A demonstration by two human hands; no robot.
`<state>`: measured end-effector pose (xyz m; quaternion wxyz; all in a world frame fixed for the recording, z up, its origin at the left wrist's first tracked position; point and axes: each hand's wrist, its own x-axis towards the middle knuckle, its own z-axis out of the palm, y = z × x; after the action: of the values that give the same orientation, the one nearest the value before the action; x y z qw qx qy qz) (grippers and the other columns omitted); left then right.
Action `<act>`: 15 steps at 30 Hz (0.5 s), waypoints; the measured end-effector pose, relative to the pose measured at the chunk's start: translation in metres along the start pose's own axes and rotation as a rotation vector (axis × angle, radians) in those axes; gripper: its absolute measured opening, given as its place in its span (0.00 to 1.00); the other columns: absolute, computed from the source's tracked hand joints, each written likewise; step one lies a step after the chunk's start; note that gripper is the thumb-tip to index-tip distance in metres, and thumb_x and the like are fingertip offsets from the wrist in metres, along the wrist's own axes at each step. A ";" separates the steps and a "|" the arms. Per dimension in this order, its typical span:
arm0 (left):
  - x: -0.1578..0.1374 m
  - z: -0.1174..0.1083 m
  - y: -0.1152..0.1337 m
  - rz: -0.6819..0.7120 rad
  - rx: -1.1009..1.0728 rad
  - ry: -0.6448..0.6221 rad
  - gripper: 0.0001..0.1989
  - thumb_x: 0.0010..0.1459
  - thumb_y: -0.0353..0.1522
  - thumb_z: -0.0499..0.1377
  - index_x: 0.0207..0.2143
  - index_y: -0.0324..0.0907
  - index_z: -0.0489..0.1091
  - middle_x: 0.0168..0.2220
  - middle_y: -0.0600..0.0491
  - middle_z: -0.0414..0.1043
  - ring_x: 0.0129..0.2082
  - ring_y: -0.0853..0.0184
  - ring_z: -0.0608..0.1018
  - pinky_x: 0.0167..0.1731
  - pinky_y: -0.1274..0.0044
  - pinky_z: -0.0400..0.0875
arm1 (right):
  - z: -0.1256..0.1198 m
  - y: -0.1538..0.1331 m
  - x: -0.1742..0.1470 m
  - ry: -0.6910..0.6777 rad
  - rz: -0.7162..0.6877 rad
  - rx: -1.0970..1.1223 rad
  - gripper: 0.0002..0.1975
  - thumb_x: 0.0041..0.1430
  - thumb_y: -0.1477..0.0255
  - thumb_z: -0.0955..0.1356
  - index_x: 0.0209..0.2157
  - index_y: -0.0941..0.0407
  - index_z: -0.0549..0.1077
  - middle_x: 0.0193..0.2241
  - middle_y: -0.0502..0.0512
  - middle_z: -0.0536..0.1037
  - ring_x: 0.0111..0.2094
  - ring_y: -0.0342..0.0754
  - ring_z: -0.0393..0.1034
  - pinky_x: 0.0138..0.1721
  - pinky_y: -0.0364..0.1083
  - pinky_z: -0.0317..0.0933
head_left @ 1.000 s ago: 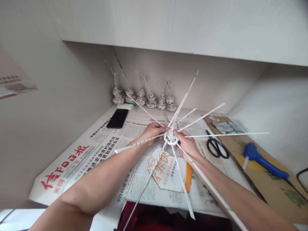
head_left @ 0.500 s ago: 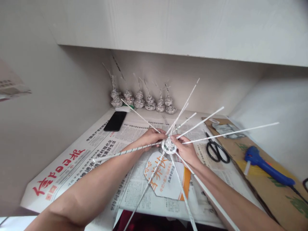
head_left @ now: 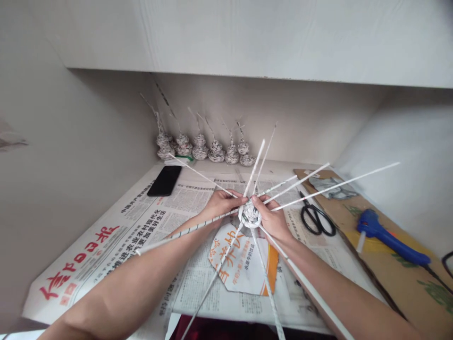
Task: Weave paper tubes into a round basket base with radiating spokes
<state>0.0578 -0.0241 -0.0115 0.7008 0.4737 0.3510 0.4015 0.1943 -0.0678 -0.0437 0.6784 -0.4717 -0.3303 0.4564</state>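
Observation:
Between my hands is a small round woven paper piece (head_left: 250, 215), its coiled centre facing me. Several long rolled-paper strips (head_left: 198, 230) spread out from it like spokes, toward the back, the sides and my lap. My left hand (head_left: 223, 202) is closed on its left upper edge, thumb and fingers pinching near the base of the strips. On the other side my right hand (head_left: 272, 215) grips the right edge, thumb on top by the coil. Under the piece lies a cut piece of printed carton (head_left: 244, 264) with orange lettering. Some fingers are hidden behind the weaving.
Several woven paper gourds (head_left: 200, 148) stand along the back wall. A black phone (head_left: 164, 181) lies at left on the newspaper (head_left: 81, 264). To the right are black scissors (head_left: 317, 219), a flat cardboard sheet (head_left: 385, 278) and a blue glue gun (head_left: 392, 241). A ledge (head_left: 247, 42) overhangs the back.
The strips pointing to the back have shifted: one now stands steeper beside a thinner one. Both hands keep their hold on the woven piece. The whole view has moved slightly.

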 end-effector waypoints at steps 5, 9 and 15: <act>0.001 0.000 -0.006 0.084 0.087 0.073 0.21 0.31 0.37 0.74 0.28 0.36 0.74 0.20 0.55 0.72 0.17 0.72 0.71 0.19 0.80 0.64 | 0.000 0.002 0.002 0.042 0.001 -0.050 0.20 0.40 0.57 0.76 0.22 0.56 0.66 0.17 0.47 0.71 0.19 0.43 0.65 0.25 0.45 0.60; 0.003 -0.004 -0.008 0.177 0.209 0.063 0.18 0.34 0.36 0.72 0.28 0.36 0.75 0.21 0.54 0.74 0.18 0.73 0.71 0.20 0.81 0.64 | -0.001 0.003 0.002 0.044 -0.016 -0.066 0.19 0.40 0.58 0.76 0.22 0.56 0.68 0.18 0.47 0.72 0.20 0.43 0.65 0.24 0.44 0.59; 0.000 -0.002 -0.003 0.227 0.319 0.045 0.11 0.39 0.33 0.70 0.28 0.36 0.78 0.24 0.51 0.77 0.22 0.71 0.73 0.25 0.80 0.67 | -0.003 0.003 0.001 0.032 -0.022 -0.084 0.17 0.41 0.60 0.76 0.22 0.57 0.70 0.18 0.47 0.72 0.20 0.42 0.64 0.24 0.43 0.58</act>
<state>0.0568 -0.0243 -0.0150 0.5588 0.6063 0.3703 0.4278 0.1967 -0.0675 -0.0472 0.6681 -0.5033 -0.3433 0.4272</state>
